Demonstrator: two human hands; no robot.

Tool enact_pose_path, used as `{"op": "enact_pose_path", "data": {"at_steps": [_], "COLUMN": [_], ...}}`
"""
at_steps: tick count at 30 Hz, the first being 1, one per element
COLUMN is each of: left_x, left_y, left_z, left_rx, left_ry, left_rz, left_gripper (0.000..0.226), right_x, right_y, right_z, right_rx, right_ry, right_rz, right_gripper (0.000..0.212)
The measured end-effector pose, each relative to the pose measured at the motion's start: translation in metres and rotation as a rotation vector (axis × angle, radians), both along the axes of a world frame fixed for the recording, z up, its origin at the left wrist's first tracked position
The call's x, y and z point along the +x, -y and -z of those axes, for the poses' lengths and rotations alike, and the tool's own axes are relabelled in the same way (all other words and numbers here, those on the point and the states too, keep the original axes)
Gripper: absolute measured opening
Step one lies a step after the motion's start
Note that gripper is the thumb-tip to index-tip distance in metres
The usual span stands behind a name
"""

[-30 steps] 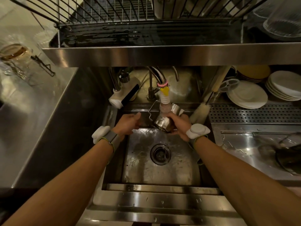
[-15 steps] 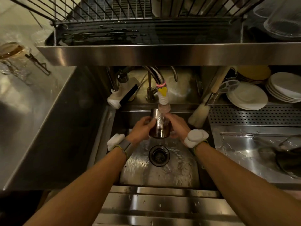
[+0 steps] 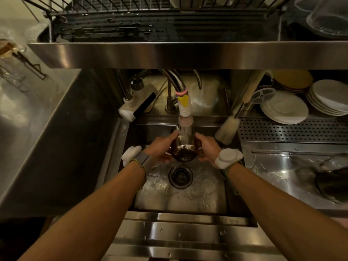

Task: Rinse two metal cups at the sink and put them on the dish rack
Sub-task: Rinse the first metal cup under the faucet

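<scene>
The metal cup (image 3: 183,147) is silver, with dark brown reflections on its wall. The sink (image 3: 197,200) is the same silvery steel, and its drain strainer (image 3: 180,177) is black. On the tap, a pink band (image 3: 180,92) sits above a yellow tag (image 3: 183,100) and a white ribbed hose (image 3: 184,111). Left of it is a faucet attachment (image 3: 139,104) with a white body and a black face.

Far right are a stack of white plates (image 3: 327,98), a single white plate (image 3: 284,108) and a yellow plate (image 3: 292,80). The drain board (image 3: 291,130) nearer than them is silver, patterned with even rows of small round holes. The left wrist pad (image 3: 130,154) and right wrist pad (image 3: 228,157) are white; the left strap (image 3: 144,162) is grey. The dish rack (image 3: 131,12) has dark wires.
</scene>
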State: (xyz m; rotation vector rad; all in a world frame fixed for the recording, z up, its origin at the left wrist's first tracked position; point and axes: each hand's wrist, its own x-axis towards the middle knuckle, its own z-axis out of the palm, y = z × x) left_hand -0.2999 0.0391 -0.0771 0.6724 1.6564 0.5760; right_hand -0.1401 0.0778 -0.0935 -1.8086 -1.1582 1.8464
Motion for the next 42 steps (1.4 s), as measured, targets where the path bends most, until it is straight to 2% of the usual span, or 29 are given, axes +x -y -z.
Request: {"op": "enact_pose_path", "data": {"at_steps": [3,9,16,19,22,28,32,37,42], "left_x": [0.001,0.004,0.006,0.002,-0.002,0.000,0.008,0.017,0.013], "left_y": [-0.004,-0.005,-0.007,-0.012,-0.016,-0.017,-0.021,-0.013,-0.009], "left_z": [0.003,0.004,0.000,-0.005,-0.009,-0.012,-0.013,-0.010,-0.002], "left_rx": [0.020,0.202,0.250,0.190,0.073,-0.026,-0.032,0.002,0.052], "left_ry": [0.010,0.079,0.058,0.019,-0.050,0.090,0.167,0.290,0.313], "left_rz": [-0.052,-0.105,-0.105,-0.154,-0.178,-0.199,-0.209,-0.247,-0.140], "left_gripper": [0.061,0.041,0.041,0.050,0.063,0.064,0.055,0.026,0.015], "right_x": [-0.001,-0.006,-0.006,-0.007,-0.008,-0.006,0.000,0.005,0.006], "right_y": [0.000,-0.008,-0.012,-0.011,-0.011,-0.010,-0.013,-0.012,-0.012], "right_z": [-0.002,-0.013,-0.015,-0.020,-0.022,-0.022,-0.028,-0.026,-0.022], "right_rx": [0.009,0.067,0.080,0.060,0.081,0.125,0.150,0.224,0.206], "right_ry": [-0.034,-0.271,-0.238,-0.231,-0.190,-0.147,-0.179,-0.154,-0.147], "right_rz": [0.039,0.170,0.114,0.117,0.102,0.082,0.080,0.027,0.015], "right_gripper": [0.042,0.036,0.035,0.038,0.030,0.024,0.023,0.020,0.012]}}
